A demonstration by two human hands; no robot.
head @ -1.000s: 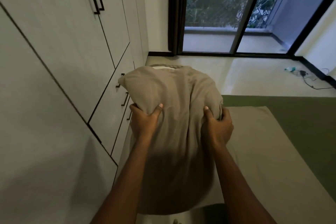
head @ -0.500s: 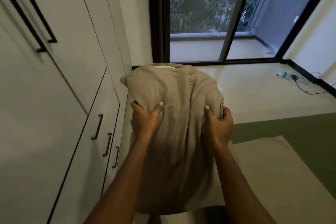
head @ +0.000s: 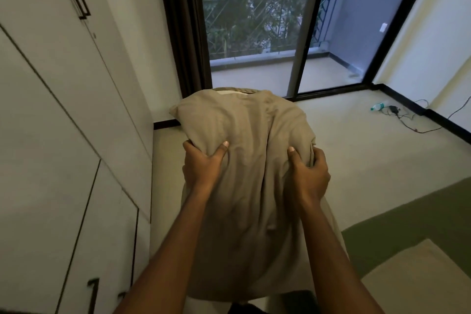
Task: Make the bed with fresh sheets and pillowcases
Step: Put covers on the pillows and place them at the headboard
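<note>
My left hand [head: 204, 166] and right hand [head: 308, 173] grip the pillow [head: 244, 130] upright in the air, beside the bed [head: 407, 232]. Its case seems open on top. If my fingers [head: 221, 153] slacken, it could drop to the floor [head: 356, 140].

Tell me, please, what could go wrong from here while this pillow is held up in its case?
1. The pillowcase looks open at its far end, where the white pillow shows; a shake might let it slide out.
2. The left hand and right hand grip bunched fabric at its sides, which could slip.
3. A cable and bottle lie on the floor ahead: a possible trip.
</note>
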